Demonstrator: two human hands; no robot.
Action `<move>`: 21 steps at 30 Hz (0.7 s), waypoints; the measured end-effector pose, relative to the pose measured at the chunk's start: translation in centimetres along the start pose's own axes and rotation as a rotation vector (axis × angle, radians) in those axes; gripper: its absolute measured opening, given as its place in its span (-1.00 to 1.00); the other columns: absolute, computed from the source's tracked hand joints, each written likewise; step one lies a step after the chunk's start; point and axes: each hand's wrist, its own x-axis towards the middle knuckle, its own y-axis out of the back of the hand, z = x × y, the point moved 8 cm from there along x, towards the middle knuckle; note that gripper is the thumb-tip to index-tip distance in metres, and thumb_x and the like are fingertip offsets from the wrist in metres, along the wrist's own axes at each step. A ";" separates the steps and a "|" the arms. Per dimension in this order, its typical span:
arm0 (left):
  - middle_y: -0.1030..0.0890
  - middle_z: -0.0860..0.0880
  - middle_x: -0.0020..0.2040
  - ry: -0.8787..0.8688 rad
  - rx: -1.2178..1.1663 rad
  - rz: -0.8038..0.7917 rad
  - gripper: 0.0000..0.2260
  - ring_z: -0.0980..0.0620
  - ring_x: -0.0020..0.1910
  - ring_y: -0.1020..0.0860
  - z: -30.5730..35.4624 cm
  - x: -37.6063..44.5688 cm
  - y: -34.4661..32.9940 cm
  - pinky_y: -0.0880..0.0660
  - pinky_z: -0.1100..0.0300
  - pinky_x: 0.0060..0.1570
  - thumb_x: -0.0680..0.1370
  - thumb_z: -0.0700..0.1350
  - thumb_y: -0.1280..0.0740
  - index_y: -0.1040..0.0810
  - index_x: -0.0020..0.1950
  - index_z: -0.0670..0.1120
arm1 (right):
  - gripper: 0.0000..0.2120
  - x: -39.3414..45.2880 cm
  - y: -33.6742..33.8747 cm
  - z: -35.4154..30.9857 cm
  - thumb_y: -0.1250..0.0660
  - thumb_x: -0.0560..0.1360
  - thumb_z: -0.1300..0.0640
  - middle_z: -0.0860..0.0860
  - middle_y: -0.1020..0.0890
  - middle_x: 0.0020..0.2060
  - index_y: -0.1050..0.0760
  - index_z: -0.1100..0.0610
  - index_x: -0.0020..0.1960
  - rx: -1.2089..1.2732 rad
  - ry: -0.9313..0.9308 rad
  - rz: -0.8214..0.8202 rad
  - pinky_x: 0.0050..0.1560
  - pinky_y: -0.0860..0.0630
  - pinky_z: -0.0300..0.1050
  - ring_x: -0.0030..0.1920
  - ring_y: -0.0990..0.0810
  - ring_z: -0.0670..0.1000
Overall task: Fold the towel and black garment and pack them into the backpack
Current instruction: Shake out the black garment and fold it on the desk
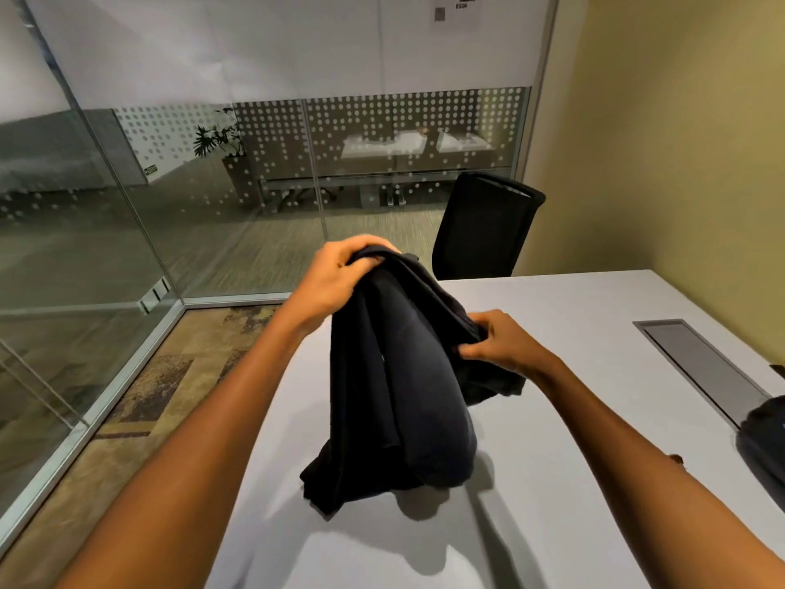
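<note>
The black garment [408, 384] hangs bunched in the air above the white table [573, 482]; its lower end reaches down to just above the tabletop. My left hand [335, 282] grips its top edge, raised high. My right hand [503, 344] pinches another part of the edge, lower and to the right. A dark bag, probably the backpack [764, 444], lies at the table's right edge, cut off by the frame. No towel is in view.
A grey cable hatch [701, 367] is set into the table on the right. A black office chair [484, 227] stands behind the table's far edge. Glass walls [127, 227] enclose the room on the left and at the back, a yellow wall on the right.
</note>
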 end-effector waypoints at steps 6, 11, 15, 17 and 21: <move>-0.55 0.10 -0.16 0.103 -0.139 0.365 -0.84 0.38 -0.24 -0.48 -2.8 -0.8 5.5 -0.38 0.49 -0.16 0.58 -0.29 -0.20 -0.54 0.02 -0.09 | -0.82 -0.1 1.7 2.8 -0.50 0.38 0.16 0.08 -0.63 -0.21 -0.62 0.19 -0.05 -0.106 -0.069 0.120 -0.25 -0.49 -0.37 -0.19 -0.61 0.03; -0.55 -0.02 -0.15 0.313 -0.122 0.448 -0.83 0.06 -0.09 -0.48 -9.0 -3.2 6.7 -0.40 0.30 -0.13 0.59 -0.28 -0.19 -0.54 0.09 -0.16 | -0.82 -0.6 5.2 0.2 -0.52 0.35 0.18 -0.01 -0.70 -0.23 -0.67 0.13 -0.04 0.244 0.061 0.356 -0.21 -0.55 -0.25 -0.18 -0.65 -0.06; -0.53 -0.04 -0.14 0.405 -0.084 0.440 -0.79 0.02 -0.08 -0.46 -11.9 -5.4 5.6 -0.39 0.31 -0.16 0.60 -0.32 -0.12 -0.51 0.06 -0.13 | -0.84 -0.1 5.4 -3.6 -0.52 0.35 0.20 -0.13 -0.71 -0.23 -0.66 0.00 -0.11 0.306 0.178 0.345 -0.12 -0.56 -0.30 -0.16 -0.66 -0.12; -0.54 -0.08 -0.08 0.423 -0.093 0.449 -0.80 0.01 -0.07 -0.47 -12.6 -6.5 5.3 -0.40 0.27 -0.13 0.60 -0.32 -0.14 -0.52 0.06 -0.14 | -0.88 0.3 5.5 -4.7 -0.51 0.36 0.14 -0.10 -0.71 -0.22 -0.66 -0.01 -0.12 0.281 0.196 0.383 -0.07 -0.58 -0.24 -0.13 -0.67 -0.08; -0.59 -0.08 -0.12 0.383 -0.060 0.484 -0.90 0.02 -0.13 -0.53 -12.8 -7.8 6.1 -0.46 0.27 -0.11 0.57 -0.24 -0.26 -0.56 -0.02 -0.12 | -0.86 0.5 7.0 -5.3 -0.49 0.39 0.03 -0.03 -0.70 -0.18 -0.67 0.04 -0.07 0.250 0.186 0.504 -0.03 -0.59 -0.15 -0.09 -0.65 -0.02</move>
